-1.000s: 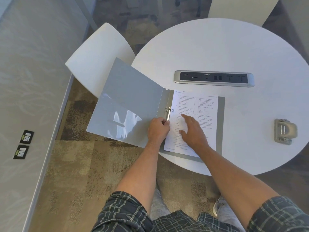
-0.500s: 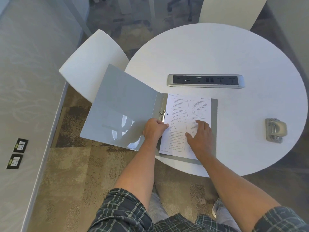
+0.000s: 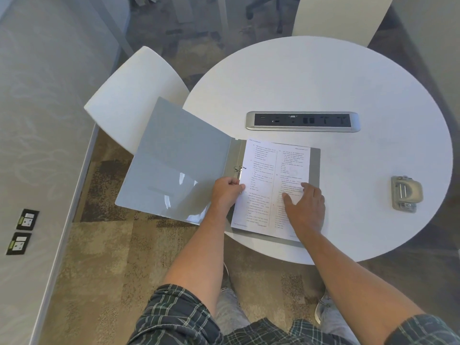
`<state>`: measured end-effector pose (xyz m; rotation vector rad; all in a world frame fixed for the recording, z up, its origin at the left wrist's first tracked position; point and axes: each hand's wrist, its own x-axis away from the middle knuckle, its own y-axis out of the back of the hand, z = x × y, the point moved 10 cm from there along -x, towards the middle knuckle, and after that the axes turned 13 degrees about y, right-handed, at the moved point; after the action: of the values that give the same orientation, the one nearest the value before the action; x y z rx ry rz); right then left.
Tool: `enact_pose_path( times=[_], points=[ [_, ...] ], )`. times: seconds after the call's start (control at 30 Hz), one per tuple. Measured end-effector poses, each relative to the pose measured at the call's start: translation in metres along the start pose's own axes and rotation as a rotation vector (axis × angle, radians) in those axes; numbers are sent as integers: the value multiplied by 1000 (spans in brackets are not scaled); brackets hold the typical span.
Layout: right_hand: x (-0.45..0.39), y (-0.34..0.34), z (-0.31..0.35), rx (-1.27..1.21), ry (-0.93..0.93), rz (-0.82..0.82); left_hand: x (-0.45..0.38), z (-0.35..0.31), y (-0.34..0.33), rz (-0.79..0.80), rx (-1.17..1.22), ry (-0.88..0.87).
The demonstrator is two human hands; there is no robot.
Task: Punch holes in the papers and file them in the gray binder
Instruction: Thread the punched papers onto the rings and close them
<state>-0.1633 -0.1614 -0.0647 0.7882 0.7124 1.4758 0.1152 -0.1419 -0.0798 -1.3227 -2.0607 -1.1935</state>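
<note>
White round table (image 3: 336, 78) over patterned carpet (image 3: 112, 257)

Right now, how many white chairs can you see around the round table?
2. One white chair stands at the round white table's left edge, partly under the open gray binder's cover; another at the far side, cropped.
</note>
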Motion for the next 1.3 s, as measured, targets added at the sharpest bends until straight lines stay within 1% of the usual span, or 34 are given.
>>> enact_pose_path(
  times=[0.17,0.33,0.47,0.57,0.63,0.67,0.73,0.83,0.9,0.97,1.1,1.2,1.3],
  points=[
    [2,0,-11,32,-54,71,-5,10,1,84,225,109],
    [0,2,-9,60,-62,68,-6,10,5,90,292,134],
    [1,-3,4,23,-56,81,-2,16,-2,178,388,171],
    [2,-5,9,-20,-84,80,0,17,-5,222,441,188],
    [4,-4,10,-47,-103,62,3,16,-10,285,472,207],
    [4,-3,13,-50,-80,54,4,15,-13,317,478,211],
    [5,-3,29,-56,72,56,5,12,-16,337,445,204],
    [14,-15,69,-46,460,157,9,3,-20,321,312,149],
    [23,-25,87,-5,626,210,13,-4,-24,290,201,106],
    [25,-34,94,43,668,233,15,-8,-25,206,94,76],
    [21,-54,90,185,601,356,17,-10,-25,44,-97,-26],
    [18,-62,81,222,527,435,22,-9,-19,-29,-93,-101],
    [17,-67,83,203,516,457,29,-2,5,-211,-93,-146]
  ],
)
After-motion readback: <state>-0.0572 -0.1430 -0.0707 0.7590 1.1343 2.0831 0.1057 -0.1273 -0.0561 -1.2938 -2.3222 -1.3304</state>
